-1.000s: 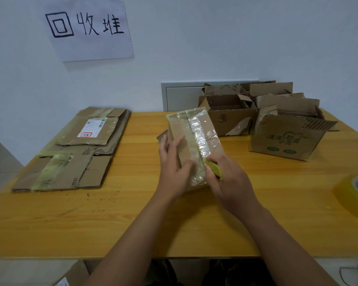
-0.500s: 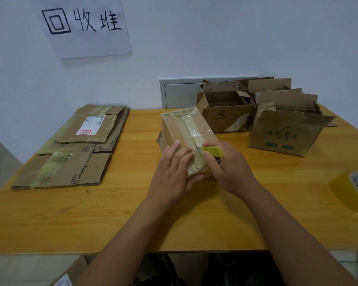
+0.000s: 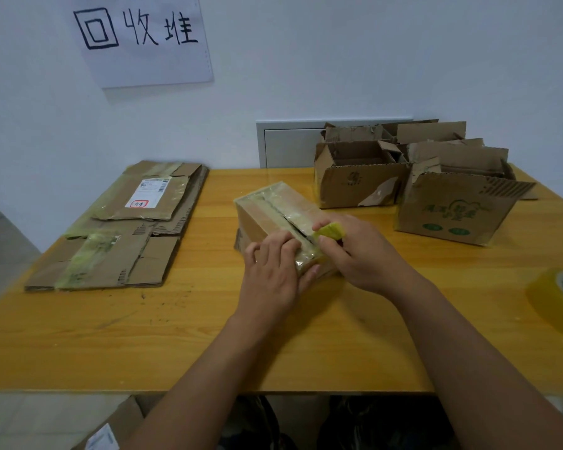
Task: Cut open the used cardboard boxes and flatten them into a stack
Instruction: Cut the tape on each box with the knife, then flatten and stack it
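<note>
Squarely between both hands [image 3: 319, 254], glossy tape-wrapped corrugated box [image 3: 273, 212], yellow-green cutter [image 3: 330, 230].

A plain recycling corner, this: handwritten wall sign [image 3: 143, 37] (Chinese characters), flattened cardboard [image 3: 117, 228] stacked on a wooden tabletop [image 3: 176, 336].

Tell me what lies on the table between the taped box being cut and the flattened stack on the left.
Nothing visible. Bare table runs from the taped box, held by the left hand and cut by the right hand, to the flattened stack.
</note>
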`<state>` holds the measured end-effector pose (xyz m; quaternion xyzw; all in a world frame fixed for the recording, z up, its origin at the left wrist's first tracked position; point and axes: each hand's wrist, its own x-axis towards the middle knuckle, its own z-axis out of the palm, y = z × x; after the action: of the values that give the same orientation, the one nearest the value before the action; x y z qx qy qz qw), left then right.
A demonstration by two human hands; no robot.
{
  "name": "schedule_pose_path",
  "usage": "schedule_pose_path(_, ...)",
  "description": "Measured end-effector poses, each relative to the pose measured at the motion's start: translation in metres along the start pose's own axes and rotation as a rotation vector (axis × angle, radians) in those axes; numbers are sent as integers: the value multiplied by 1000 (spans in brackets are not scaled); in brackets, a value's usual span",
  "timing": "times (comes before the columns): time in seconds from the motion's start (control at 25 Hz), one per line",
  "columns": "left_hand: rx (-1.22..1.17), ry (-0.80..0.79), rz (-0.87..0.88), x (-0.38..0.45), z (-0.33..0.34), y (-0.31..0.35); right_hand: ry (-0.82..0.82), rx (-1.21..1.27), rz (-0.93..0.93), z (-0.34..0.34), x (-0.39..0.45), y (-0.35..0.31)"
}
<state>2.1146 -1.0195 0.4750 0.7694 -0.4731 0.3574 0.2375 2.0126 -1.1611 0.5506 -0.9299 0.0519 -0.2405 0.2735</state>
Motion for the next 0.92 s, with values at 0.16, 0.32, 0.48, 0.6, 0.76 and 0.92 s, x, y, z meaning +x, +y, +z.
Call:
schedule_pose_path(0.16, 23, 16, 2, -3, 4, 2, -46, -2, 23, -9, -12, 0)
schedule_pose_path(0.32, 38, 16, -12, -3, 5, 4, -56, -19, 14, -17, -23, 1)
schedule_pose_path(0.48, 34, 22, 10, -5, 6, 7, -62, -42, -7, -23, -36, 3)
schedule_pose_path(0.6, 25, 28, 31, -6, 10, 14, -46, -65, -8, -32, -47, 3)
schedule_pose_path(0.76, -29, 29, 47, -7, 14, 28, -14, -89, 5, -42, -58, 0)
schedule_pose_path(0.92, -31, -101, -139, -3, 14, 24, 69, -34, -14, -50, -66, 1)
